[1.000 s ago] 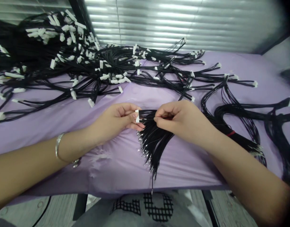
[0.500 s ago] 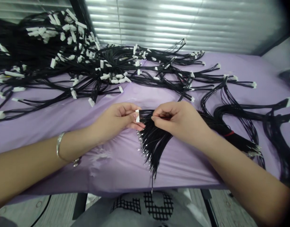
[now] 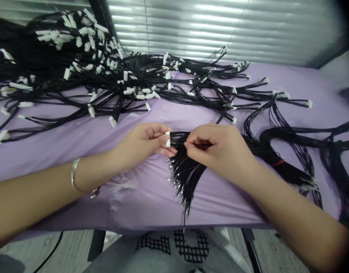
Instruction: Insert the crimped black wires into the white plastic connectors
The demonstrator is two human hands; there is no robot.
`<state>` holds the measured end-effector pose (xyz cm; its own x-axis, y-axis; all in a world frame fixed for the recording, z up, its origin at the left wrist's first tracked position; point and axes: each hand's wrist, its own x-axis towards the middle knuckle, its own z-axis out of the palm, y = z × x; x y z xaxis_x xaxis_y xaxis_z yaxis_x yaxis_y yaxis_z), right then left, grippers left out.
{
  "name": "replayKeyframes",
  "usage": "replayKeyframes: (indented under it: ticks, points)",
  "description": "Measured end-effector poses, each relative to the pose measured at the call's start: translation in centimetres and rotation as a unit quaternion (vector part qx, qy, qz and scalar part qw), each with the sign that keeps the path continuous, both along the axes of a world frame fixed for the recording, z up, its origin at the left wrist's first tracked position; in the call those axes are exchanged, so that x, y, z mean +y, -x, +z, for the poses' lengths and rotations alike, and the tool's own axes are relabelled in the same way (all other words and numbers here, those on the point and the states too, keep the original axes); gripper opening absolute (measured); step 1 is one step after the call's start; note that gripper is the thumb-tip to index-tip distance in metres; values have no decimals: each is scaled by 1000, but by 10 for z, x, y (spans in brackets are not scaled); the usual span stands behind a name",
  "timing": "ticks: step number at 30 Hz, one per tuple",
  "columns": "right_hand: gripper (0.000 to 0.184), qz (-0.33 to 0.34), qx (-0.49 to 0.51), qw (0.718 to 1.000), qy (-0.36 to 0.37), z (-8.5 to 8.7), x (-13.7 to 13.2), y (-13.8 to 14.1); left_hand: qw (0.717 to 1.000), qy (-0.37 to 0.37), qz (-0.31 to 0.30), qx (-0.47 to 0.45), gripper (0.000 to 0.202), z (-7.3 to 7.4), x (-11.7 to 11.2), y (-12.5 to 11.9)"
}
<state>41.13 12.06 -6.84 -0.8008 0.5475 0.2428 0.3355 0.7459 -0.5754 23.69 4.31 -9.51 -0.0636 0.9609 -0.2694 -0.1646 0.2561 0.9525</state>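
My left hand (image 3: 144, 143) pinches a small white connector (image 3: 168, 139) between thumb and fingers, with thin black wires running out of it to the right. My right hand (image 3: 217, 148) is closed in a pinch on one of those black wires (image 3: 180, 143) just right of the connector. Below both hands a loose bundle of black wires (image 3: 186, 174) with metal tips fans out on the purple table cover (image 3: 140, 197); the bundle carries on under my right wrist, bound by a red tie (image 3: 278, 163).
A large heap of black wire harnesses with white connectors (image 3: 86, 72) fills the back left of the table. More harnesses (image 3: 299, 132) lie at the right. Grey slatted blinds (image 3: 220, 30) stand behind the table. The table's front edge is near my lap.
The view has shifted slightly; both hands stay together at the connector, with the right fingers moving a little along the wire.
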Motion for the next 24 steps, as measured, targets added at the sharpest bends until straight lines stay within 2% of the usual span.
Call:
replayKeyframes:
  ticks: [4, 9, 14, 24]
  points:
    - [13, -9, 0, 1000, -14, -2, -1, 0, 1000, 3, 0, 7, 5, 1, 0, -1]
    - [12, -7, 4, 997, 73, -7, 1, 4, 1000, -6, -12, -3, 4, 1, 0, 0]
    - [12, -18, 7, 992, 123, -7, 2, 4, 1000, -9, -15, -12, 5, -1, -1, 1]
    - [13, -32, -1, 989, 142, -4, 1, 4, 1000, -9, -6, -13, 6, -1, 1, -1]
